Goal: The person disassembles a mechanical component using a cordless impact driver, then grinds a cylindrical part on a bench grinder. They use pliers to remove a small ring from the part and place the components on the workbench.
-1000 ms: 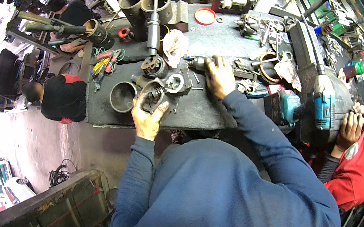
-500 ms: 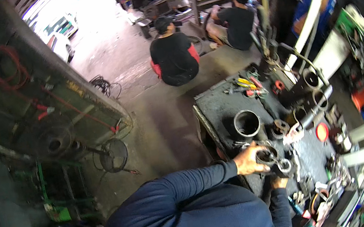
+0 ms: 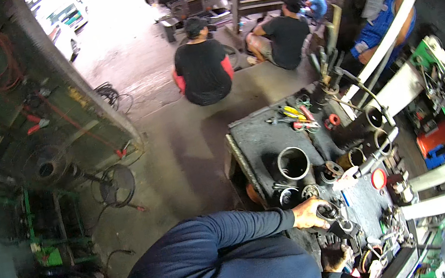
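Note:
My left hand [image 3: 310, 214] reaches from a dark blue sleeve onto the dark metal workbench [image 3: 258, 139] and grips a grey round metal part [image 3: 330, 213] of a greasy assembly at the bench's near edge. Only a sliver of my right hand [image 3: 334, 257] shows lower down, past my torso and beside the same assembly; what it holds is hidden. A wide steel sleeve [image 3: 293, 163] stands upright just beyond my left hand. Smaller rings and a flanged piece [image 3: 331, 171] lie to its right.
Pliers with yellow and red handles [image 3: 296, 115] lie at the bench's far end, and a red cap [image 3: 379, 178] to the right. Two people crouch on the concrete floor [image 3: 202, 69] [image 3: 285, 40]; another stands at right [image 3: 385, 23]. A fan [image 3: 117, 186] and cables lie at left.
My head has swung left, so the bench has shifted from the centre to the right of the picture. My left hand stays on the metal assembly; my right hand has dropped mostly out of sight.

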Available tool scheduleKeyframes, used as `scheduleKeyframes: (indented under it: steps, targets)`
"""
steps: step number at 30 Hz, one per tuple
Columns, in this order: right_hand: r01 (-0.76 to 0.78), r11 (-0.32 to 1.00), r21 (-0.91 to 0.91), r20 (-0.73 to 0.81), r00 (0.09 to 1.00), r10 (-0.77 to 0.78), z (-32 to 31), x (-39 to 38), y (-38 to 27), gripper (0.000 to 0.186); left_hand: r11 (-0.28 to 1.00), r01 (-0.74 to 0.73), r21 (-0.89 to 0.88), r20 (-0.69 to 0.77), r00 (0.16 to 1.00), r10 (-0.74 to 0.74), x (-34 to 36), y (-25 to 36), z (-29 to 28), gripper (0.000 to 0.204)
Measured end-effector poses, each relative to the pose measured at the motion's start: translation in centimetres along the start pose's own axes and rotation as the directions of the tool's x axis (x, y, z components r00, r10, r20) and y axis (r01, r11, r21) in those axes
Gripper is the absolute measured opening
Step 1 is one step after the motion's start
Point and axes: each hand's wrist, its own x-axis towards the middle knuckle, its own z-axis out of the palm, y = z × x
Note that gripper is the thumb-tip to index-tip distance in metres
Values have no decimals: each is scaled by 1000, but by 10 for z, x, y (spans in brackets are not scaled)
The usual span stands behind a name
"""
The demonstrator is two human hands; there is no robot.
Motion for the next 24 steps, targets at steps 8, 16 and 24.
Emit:
scheduleKeyframes:
  steps: [8,16,24]
  targets:
    - [77,705,-705,-198,933,-299,-26,-16,18,69,898,338,-283,203,936,-288,8,7,34,49]
    - [-178,428,-886,-327,894,-306,3,-12,1,58,550,614,-566,353,784,-511,7,-35,54,38]
    - [-66,-392,-918,63,949,-308,-8,14,3,58,232,640,-733,415,691,-592,12,-61,41,28]
